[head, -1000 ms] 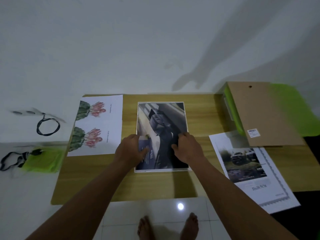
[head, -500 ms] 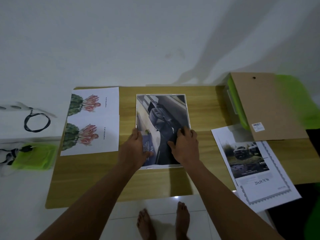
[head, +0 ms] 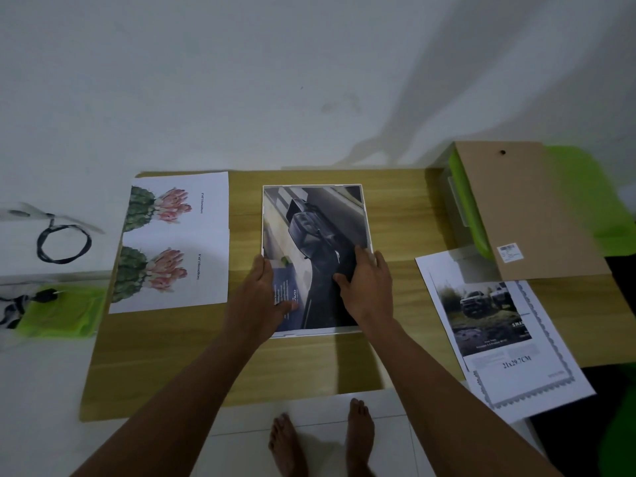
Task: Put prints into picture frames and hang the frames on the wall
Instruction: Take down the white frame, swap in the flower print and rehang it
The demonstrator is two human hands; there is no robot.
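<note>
Left grip [head: 258,294] and right grip [head: 368,287] lay flat, fingers straight, pressing the car print [head: 320,218] into the white frame [head: 303,333] beneath them. The backing board [head: 523,211] lay well right of the right grip, unfitted; cactus prints [head: 175,242] left of the left grip awaited framing. Hanging judged not yet begun.

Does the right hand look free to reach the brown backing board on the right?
Probably yes: the right hand only presses flat on the car print, gripping nothing, and the backing board lies uncovered to its right, with bare table between.
</note>
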